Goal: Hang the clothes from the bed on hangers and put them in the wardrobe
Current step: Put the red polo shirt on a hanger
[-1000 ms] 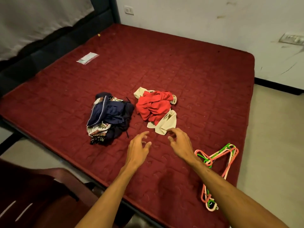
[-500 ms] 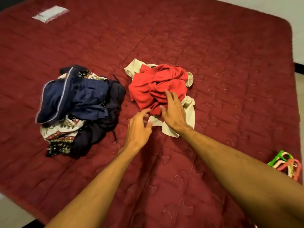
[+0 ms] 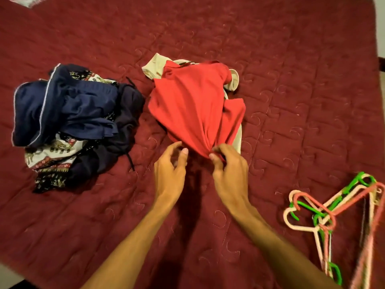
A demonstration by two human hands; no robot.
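Maroon bed, right hand pinching red garment (bunched)

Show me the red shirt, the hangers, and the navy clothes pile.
red shirt (image 3: 193, 105), head view, middle of the fabric
hangers (image 3: 320, 219), head view, where the hooks tangle
navy clothes pile (image 3: 68, 109), head view, top blue garment

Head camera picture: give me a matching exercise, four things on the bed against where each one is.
1 red garment; 2 cream garment; 3 dark blue pile; 4 hangers.
A lower right on the bed; B pinched by the right hand; C left of the red garment; D under the red garment.
Pairs: 1-B, 2-D, 3-C, 4-A.
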